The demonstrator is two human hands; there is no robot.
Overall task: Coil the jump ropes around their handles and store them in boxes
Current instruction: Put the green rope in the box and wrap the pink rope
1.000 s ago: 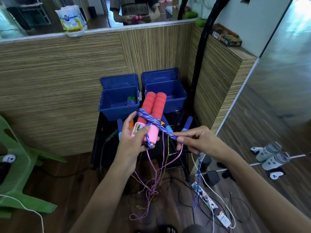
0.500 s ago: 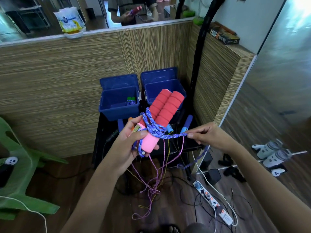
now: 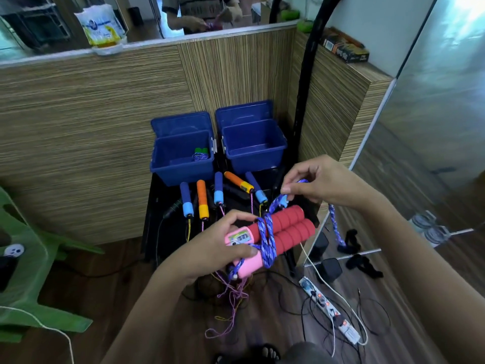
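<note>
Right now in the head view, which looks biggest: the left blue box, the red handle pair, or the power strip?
1. Left blue box
2. Red handle pair, close behind, though nearer the camera, so unsure
3. Power strip

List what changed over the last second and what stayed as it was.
The right hand carried the blue rope up and over the red handles, adding wraps; the handles swung from upright to lying sideways. The left hand kept gripping their pink ends. Both blue boxes stayed put.
</note>
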